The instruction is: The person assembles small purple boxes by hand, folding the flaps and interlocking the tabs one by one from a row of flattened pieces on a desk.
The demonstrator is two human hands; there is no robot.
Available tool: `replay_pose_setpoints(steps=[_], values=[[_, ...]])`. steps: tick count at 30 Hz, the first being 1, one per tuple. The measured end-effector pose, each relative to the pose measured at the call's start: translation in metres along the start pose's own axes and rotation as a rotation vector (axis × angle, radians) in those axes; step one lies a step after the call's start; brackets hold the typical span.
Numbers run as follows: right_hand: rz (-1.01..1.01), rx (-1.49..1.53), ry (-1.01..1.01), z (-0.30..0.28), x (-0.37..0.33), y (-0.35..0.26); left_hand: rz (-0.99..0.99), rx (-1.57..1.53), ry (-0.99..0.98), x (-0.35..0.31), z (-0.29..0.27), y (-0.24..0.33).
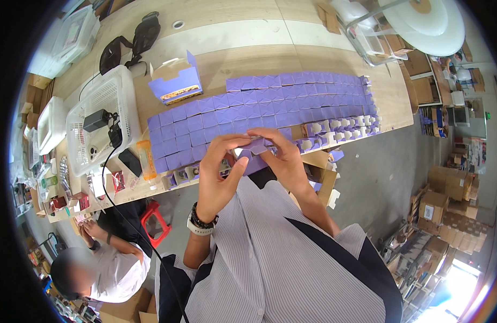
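Observation:
Between my hands, close to the table's front edge, is a small purple carton point(255, 164) with its top flaps partly raised. My left hand point(219, 169) grips its left side with curled fingers and thumb; my right hand point(281, 160) holds the right side, its thumb at the flaps. Just beyond stand tight rows of closed purple cartons point(221, 116). To the right of my hands, a row of cartons with upright open flaps point(340, 132) lines the front edge. What lies inside the held carton is hidden.
A larger purple display box point(176, 83) stands behind the rows. At left are a white plastic basket point(130, 116) holding a black adapter, a dark phone point(130, 162) and an orange tape roll point(146, 160). A cardboard box point(326, 180) sits below the edge. A person point(106, 269) works at lower left.

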State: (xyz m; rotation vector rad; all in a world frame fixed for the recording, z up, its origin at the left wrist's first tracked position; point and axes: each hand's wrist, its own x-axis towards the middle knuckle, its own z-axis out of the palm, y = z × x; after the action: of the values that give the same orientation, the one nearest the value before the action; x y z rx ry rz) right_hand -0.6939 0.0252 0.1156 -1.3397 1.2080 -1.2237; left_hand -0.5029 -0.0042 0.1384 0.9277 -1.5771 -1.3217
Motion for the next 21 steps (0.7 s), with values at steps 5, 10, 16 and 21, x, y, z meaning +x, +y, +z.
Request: replay_pose_setpoints(steps=[5, 10, 16, 21], values=[[0.073, 0.307, -0.041, 0.012, -0.005, -0.017, 0.033, -0.015, 0.178, -0.010, 0.015, -0.024], [0.148, 0.315, -0.058, 0.008, -0.007, -0.024, -0.055, -0.213, 0.110, -0.016, 0.018, -0.027], [0.046, -0.096, -0.070, -0.001, -0.010, -0.011, -0.121, -0.333, -0.106, -0.019, -0.002, -0.022], [-0.003, 0.007, -0.116, 0.005, -0.014, -0.020, -0.233, -0.424, -0.082, -0.019, -0.001, -0.020]])
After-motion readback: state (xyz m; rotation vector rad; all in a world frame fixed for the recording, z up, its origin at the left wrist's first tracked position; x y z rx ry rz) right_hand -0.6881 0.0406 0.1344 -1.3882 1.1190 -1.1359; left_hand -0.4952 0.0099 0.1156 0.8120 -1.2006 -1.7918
